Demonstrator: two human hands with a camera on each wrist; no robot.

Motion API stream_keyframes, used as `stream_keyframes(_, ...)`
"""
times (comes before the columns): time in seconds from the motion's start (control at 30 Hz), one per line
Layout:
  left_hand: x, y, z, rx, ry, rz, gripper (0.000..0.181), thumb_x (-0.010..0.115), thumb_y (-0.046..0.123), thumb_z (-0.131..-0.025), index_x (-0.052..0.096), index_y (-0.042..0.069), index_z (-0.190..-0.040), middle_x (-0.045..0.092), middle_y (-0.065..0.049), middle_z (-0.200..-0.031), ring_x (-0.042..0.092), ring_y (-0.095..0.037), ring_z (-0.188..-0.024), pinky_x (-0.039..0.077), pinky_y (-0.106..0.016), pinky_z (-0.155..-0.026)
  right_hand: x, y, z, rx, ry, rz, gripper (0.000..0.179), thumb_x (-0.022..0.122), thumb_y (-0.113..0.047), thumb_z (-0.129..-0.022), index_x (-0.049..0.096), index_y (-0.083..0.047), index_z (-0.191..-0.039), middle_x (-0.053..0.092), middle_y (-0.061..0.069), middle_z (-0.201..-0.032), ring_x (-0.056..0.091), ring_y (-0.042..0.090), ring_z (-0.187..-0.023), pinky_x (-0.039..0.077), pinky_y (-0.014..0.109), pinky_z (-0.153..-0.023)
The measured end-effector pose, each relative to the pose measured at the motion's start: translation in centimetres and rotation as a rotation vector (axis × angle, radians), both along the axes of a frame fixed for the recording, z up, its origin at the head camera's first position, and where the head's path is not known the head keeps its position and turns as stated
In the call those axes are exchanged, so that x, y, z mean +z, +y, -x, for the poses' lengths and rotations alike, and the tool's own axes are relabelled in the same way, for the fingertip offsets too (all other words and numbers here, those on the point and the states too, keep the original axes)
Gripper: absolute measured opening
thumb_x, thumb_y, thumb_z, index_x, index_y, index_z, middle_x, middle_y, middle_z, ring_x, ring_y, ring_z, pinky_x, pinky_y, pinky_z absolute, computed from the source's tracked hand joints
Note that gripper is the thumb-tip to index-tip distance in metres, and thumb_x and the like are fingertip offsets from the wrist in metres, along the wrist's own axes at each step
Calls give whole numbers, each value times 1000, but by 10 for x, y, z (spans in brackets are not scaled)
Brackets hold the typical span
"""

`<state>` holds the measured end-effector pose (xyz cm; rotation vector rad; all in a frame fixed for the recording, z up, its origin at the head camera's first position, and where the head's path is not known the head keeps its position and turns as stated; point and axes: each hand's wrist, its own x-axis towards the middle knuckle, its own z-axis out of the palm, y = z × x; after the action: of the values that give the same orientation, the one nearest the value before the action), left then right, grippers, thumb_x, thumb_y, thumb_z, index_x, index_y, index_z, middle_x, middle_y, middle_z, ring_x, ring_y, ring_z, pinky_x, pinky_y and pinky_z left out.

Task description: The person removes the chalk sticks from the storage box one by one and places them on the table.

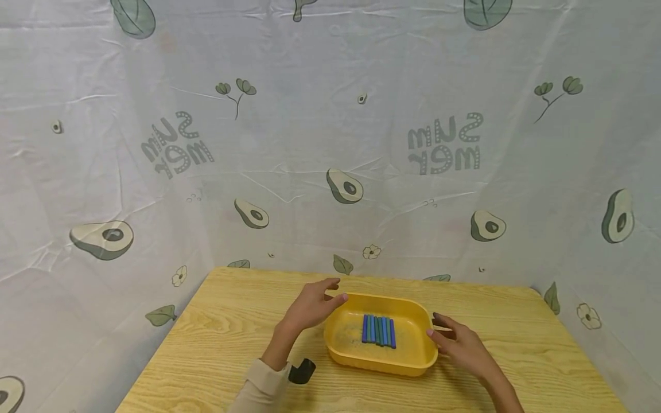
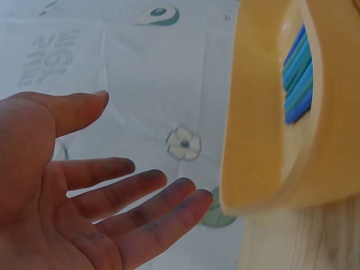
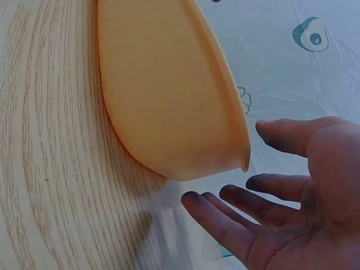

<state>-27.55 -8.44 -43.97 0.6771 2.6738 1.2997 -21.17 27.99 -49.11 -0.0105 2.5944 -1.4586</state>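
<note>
Left hand (image 1: pixel 311 305) and right hand (image 1: pixel 463 347) are released, fingers extended, beside opposite ends of the yellow tray (image 1: pixel 379 364). Blue and green sticks (image 1: pixel 379 331) lie side by side inside.

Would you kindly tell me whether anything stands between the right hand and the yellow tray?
Nothing visible does. The right hand is beside the right end of the yellow tray, and the right wrist view shows no object between them; the coloured sticks lie inside the tray.

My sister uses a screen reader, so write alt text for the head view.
A yellow tray holding a row of blue and green sticks sits on a wood-grain table, between a person's left hand and right hand.
</note>
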Motion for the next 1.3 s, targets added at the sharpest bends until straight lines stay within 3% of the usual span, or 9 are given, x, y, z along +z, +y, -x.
stream_keyframes(0.27, -2, 23, 1, -7, -99, -45, 58, 69, 35, -106, 58, -2, -150, 67, -26, -140, 79, -36, -87, 67, -45, -76, -6, 3, 1, -6, -10, 82, 66, 60, -25, -112, 36, 10, -162, 48, 38, -156, 68, 44, -127, 67, 39, -85)
stream_keyframes(0.47, -1, 42, 3, 25, -213, -76, 53, 71, 30, -105, 63, -5, -144, 69, -27, -137, 78, -38, -96, 67, -50, -77, -6, 4, -1, -11, -12, 121, 61, 58, -21, -112, 37, 11, -160, 50, 38, -153, 68, 43, -126, 67, 40, -86)
stream_keyframes(0.63, -5, 56, 6, 52, -266, -64, 46, 74, 27, -103, 71, -7, -134, 74, -25, -127, 77, -37, -97, 67, -51, -76, -6, 4, -2, -8, -18, 158, 60, 57, -17, -112, 37, 12, -160, 50, 39, -152, 68, 44, -126, 67, 41, -87)
stream_keyframes(0.8, -13, 68, 9, 89, -290, -1, 36, 76, 26, -101, 79, -7, -116, 77, -24, -99, 76, -35, -80, 67, -51, -72, -6, 4, -2, -11, -15, 172, 58, 56, -14, -112, 37, 12, -160, 53, 38, -150, 70, 43, -124, 67, 42, -86)
stream_keyframes(0.97, -24, 79, 15, 155, -310, 76, 32, 79, 23, -99, 78, -9, -96, 63, -11, -68, 65, -23, -59, 67, -43, -62, -5, 3, -1, -28, -20, 169, 57, 56, -13, -111, 38, 12, -160, 56, 36, -147, 70, 41, -122, 67, 42, -85)
stream_keyframes(1.1, -31, 85, 18, 198, -298, 150, 30, 80, 20, -97, 74, -6, -83, 58, -7, -58, 69, -24, -53, 65, -38, -57, -6, 3, -1, -38, -22, 158, 57, 57, -13, -111, 39, 12, -159, 57, 35, -147, 70, 40, -123, 67, 42, -85)
stream_keyframes(1.3, -37, 92, 21, 231, -275, 243, 31, 83, 15, -93, 68, -1, -72, 73, -17, -64, 77, -31, -60, 63, -36, -54, -5, 3, 0, -40, -25, 149, 57, 57, -14, -111, 40, 11, -159, 57, 35, -147, 71, 40, -123, 67, 42, -84)
